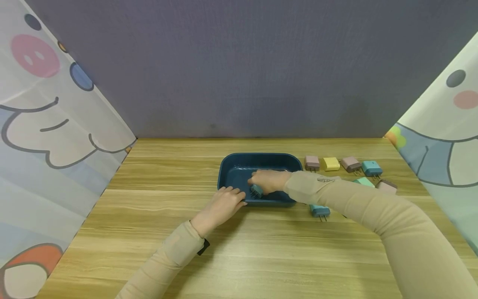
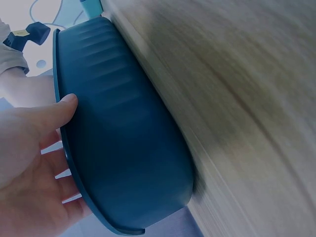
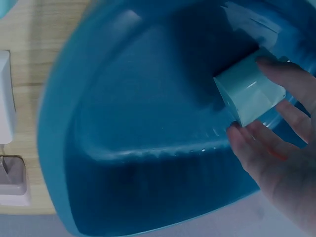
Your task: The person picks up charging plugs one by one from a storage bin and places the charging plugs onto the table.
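A dark blue plastic tray (image 1: 239, 166) stands on the wooden table. My left hand (image 1: 222, 205) holds its near left rim; in the left wrist view the thumb lies on the outer wall (image 2: 118, 123) and the fingers reach over the edge. Inside the tray, my right hand (image 1: 270, 181) pinches a teal plug adapter (image 1: 256, 190) with metal prongs. From the right wrist, the adapter (image 3: 252, 89) sits between thumb and fingers, low over the tray floor; whether it touches the floor I cannot tell.
Right of the tray lie several plug adapters: a pink one (image 1: 311, 162), a yellow one (image 1: 331, 164), a mauve one (image 1: 351, 163), a blue one (image 1: 371, 167) and a teal one (image 1: 320, 211). My right sleeve (image 1: 358, 203) passes over that group. A grey partition (image 1: 257, 83) rises behind the table.
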### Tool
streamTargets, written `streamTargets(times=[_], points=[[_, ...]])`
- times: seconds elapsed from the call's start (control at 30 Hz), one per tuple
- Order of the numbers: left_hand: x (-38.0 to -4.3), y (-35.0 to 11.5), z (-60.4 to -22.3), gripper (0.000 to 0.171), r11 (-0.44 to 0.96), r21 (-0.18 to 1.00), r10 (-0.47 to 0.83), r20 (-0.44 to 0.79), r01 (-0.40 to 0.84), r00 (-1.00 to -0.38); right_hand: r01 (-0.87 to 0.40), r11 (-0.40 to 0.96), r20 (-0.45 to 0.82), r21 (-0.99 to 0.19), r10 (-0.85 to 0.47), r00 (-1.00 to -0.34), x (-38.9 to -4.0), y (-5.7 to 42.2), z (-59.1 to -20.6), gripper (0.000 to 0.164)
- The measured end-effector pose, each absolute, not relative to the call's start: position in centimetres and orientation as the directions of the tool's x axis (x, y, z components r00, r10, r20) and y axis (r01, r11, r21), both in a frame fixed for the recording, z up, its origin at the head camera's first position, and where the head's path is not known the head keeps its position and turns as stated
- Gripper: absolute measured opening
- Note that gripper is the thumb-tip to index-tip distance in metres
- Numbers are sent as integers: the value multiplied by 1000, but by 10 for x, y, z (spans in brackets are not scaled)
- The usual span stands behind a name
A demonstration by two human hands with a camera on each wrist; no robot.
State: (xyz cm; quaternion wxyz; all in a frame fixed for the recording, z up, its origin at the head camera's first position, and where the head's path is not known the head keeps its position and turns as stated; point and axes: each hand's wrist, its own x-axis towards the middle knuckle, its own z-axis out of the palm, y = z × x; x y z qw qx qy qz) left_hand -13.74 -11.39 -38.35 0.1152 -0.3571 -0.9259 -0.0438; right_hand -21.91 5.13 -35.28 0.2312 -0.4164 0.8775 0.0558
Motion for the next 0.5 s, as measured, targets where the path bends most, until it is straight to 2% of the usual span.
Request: streamTargets(times=[0.5], points=[[-137,-114,-385,12,739,-9,652,263,674,-711,-767,638,-456,-62,-702,-547,-220,51,-357,48]])
